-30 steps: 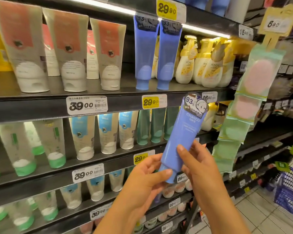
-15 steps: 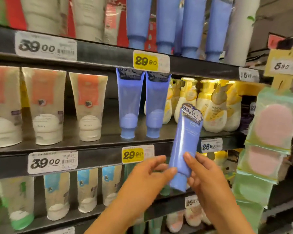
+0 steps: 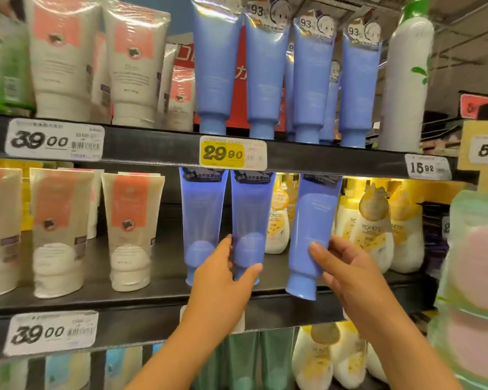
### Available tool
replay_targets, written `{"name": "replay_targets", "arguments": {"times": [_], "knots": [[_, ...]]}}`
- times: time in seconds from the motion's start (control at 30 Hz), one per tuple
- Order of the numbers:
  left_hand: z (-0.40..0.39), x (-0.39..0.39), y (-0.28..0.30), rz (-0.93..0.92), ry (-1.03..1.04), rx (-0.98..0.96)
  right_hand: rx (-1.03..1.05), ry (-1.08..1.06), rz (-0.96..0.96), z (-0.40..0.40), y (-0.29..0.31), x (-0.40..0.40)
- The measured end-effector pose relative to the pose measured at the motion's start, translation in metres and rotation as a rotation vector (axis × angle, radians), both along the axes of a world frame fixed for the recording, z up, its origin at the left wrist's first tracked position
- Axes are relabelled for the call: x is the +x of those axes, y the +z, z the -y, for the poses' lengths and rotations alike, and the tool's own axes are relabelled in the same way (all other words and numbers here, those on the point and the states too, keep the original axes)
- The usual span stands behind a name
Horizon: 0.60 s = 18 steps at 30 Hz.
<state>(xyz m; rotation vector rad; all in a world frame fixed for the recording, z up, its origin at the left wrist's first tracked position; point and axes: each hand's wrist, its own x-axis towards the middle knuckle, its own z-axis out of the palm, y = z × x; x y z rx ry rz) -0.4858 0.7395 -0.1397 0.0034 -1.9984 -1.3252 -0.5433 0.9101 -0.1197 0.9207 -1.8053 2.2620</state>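
Raised to the shelf point(image 3: 164, 288), right hand point(image 3: 350, 274) grips blue tube point(image 3: 313, 220); left hand point(image 3: 223, 280) seemingly clasps shelved tube point(image 3: 248, 215).

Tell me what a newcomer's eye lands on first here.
The tilted blue tube in mid-frame, which the right hand holds cap down at the front edge of the middle shelf. Beside it the left hand grips a standing blue tube on that shelf. Above them, the yellow 29.90 price tag stands out on the dark rail of the upper shelf.
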Motion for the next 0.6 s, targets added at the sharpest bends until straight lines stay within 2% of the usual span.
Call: {"name": "replay_targets", "arguments": {"times": [0.23, 0.6], "knots": [[-0.002, -0.016, 0.005, 0.051, 0.090, -0.075, 0.049, -0.021, -0.118, 0.018, 0.005, -0.025], [-0.003, -0.021, -0.001, 0.018, 0.200, -0.071, 0.037, -0.024, -0.086, 0.022, -0.010, -0.044]]}}
